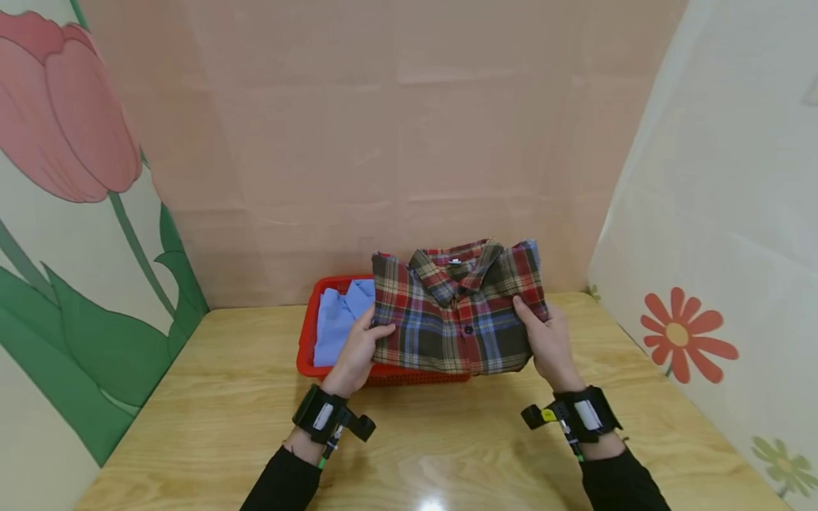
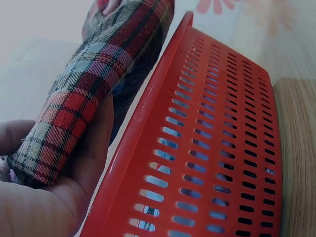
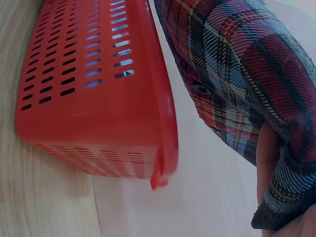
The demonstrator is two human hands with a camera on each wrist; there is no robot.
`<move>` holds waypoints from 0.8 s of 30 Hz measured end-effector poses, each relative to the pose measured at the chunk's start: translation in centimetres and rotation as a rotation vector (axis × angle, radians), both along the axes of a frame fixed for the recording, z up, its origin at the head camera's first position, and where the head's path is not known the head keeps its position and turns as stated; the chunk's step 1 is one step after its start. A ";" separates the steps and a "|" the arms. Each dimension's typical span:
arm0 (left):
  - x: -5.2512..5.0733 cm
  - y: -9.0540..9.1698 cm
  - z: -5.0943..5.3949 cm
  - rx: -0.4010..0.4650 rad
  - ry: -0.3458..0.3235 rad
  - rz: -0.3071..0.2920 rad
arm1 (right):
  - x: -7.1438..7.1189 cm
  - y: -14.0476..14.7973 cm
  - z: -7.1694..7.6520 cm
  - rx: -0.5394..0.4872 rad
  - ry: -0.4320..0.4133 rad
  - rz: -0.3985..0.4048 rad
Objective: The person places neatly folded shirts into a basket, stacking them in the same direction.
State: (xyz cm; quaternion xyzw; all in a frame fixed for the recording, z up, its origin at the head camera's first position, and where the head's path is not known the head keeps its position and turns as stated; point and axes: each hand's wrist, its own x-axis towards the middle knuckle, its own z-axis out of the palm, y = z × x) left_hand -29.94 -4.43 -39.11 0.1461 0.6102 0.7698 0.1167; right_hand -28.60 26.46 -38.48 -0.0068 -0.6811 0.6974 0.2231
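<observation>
A folded plaid shirt [image 1: 460, 312] in red, dark green, blue and cream is held up with its collar toward the back wall. My left hand [image 1: 358, 349] grips its left edge, thumb on top; the left wrist view shows the hand [image 2: 64, 197] curled round the folded cloth. On the other side my right hand [image 1: 551, 342] grips the right edge, thumb on top and fingers underneath. Beneath and behind the shirt stands a red plastic basket [image 1: 307, 355], partly hidden by it. Folded light blue clothing [image 1: 332, 323] lies in the basket's left part.
The basket rests on a light wooden table [image 1: 243, 411], close to the pinkish back wall covering [image 1: 383, 142]. Printed flower sheets hang at both sides, a tulip [image 1: 64, 106] on the left and a red daisy [image 1: 686, 333] on the right.
</observation>
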 end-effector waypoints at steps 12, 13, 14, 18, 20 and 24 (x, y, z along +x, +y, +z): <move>0.6 1.3 0.0 0.030 -0.045 0.047 | 0.4 1.3 0.7 0.113 -0.054 0.032; 0.6 1.4 0.1 0.032 -0.052 0.053 | 0.5 1.4 0.8 0.128 -0.059 0.037; 0.7 1.4 0.2 0.034 -0.058 0.062 | 0.5 1.5 0.9 0.152 -0.064 0.044; 0.7 1.2 0.8 0.047 -0.057 0.095 | 0.6 1.8 1.2 0.253 -0.067 0.110; 0.7 1.1 1.0 0.058 -0.059 0.108 | 0.6 2.1 1.3 0.297 -0.067 0.152; 0.7 1.1 1.0 0.078 -0.067 0.143 | 0.8 2.7 1.7 0.333 -0.065 0.237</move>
